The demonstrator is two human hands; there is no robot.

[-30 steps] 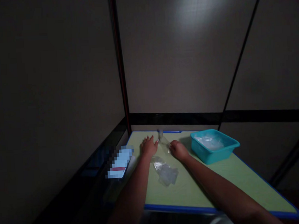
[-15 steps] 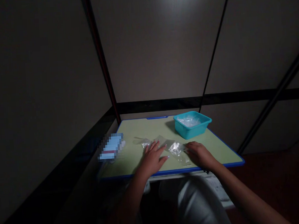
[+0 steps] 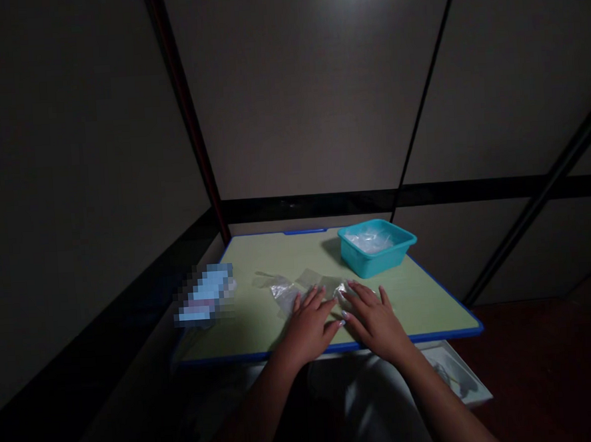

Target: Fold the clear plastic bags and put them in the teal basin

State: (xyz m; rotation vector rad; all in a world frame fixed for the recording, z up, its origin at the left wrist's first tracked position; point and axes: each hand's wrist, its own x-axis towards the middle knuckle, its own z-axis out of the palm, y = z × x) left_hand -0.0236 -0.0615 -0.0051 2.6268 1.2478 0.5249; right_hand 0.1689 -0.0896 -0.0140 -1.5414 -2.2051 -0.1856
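A clear plastic bag point(image 3: 282, 291) lies crumpled and spread across the pale green tabletop point(image 3: 262, 330), glinting in places; whether it is one piece or more I cannot tell. My left hand point(image 3: 309, 323) rests on its middle part with fingers spread. Beside it, my right hand point(image 3: 374, 316) lies palm down on the right part of the plastic, fingers apart. The two thumbs nearly meet near the table's front edge. Both palms hide some of the plastic.
A turquoise basket point(image 3: 378, 261) holding clear plastic stands at the back right. On the left lies a blurred-out light blue object point(image 3: 207, 293). The table has a blue rim, and a white open drawer point(image 3: 458, 374) shows below it at right. Dark panelled walls stand behind and left.
My right hand has moved left from the plastic's right end and spread flat beside my left hand. The left hand stays on the plastic. The view has shifted slightly.
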